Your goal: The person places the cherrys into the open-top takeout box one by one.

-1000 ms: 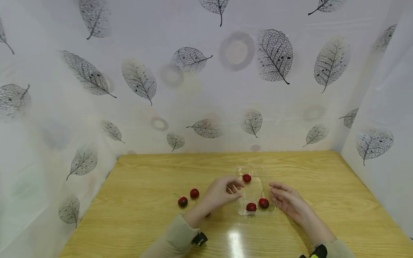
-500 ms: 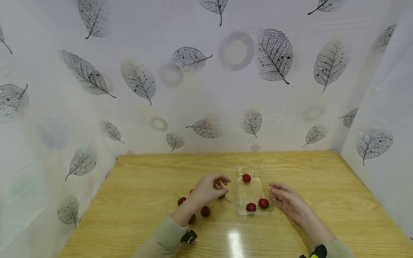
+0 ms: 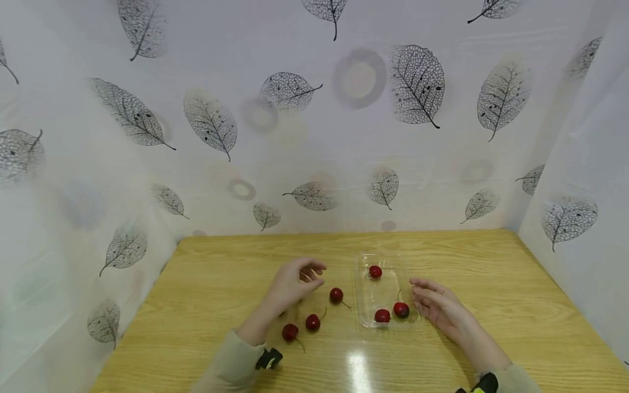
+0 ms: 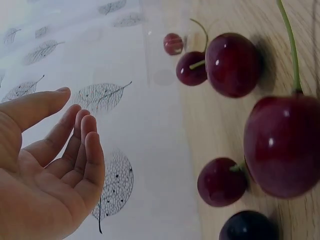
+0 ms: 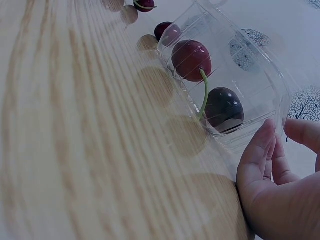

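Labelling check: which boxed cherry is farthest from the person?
The lone cherry at the far end of the clear box; the other two cherries lie nearer.

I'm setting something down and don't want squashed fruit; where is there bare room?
Bare patches of table: left of the left hand, right of the right hand, and beyond the left hand, up to the wall. Crowded: between the hands, with loose cherries and the clear box.

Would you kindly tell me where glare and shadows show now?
Head view: bright glare patch on the table near the bottom edge; left wrist view: small highlights on the cherries, soft shadow beside one; right wrist view: pale reflections along the clear container, rounded darker patches on the table.
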Demonstrator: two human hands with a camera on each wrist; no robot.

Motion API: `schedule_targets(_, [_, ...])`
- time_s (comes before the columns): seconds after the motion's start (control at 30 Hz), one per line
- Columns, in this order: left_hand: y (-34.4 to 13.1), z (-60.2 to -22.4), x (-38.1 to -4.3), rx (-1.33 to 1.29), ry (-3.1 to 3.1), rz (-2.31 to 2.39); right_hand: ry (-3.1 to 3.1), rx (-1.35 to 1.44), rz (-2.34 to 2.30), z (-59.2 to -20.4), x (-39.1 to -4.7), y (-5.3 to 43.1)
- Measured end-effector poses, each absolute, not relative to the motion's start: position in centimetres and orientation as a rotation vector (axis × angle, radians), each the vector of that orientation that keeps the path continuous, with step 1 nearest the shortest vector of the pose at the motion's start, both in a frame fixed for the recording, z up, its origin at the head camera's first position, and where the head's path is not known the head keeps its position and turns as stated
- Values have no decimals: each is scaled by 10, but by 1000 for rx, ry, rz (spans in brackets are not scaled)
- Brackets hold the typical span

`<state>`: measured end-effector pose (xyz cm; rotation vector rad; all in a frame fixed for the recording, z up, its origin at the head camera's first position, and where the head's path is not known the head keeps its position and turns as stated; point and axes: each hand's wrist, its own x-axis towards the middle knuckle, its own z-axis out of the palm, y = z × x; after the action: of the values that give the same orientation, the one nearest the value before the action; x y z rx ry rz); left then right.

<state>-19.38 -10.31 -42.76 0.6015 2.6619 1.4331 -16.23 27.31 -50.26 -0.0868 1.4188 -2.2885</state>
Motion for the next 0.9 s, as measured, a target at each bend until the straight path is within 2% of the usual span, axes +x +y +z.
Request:
schedule_targets(0.5, [-135,-424,-190,395,2712,1492,1415,-59,-2289,-503,-162,274])
schedule_targets(0.9, [-155,-442,-184,272,2762,1520,1421,-66,-2293,-502,-162,273])
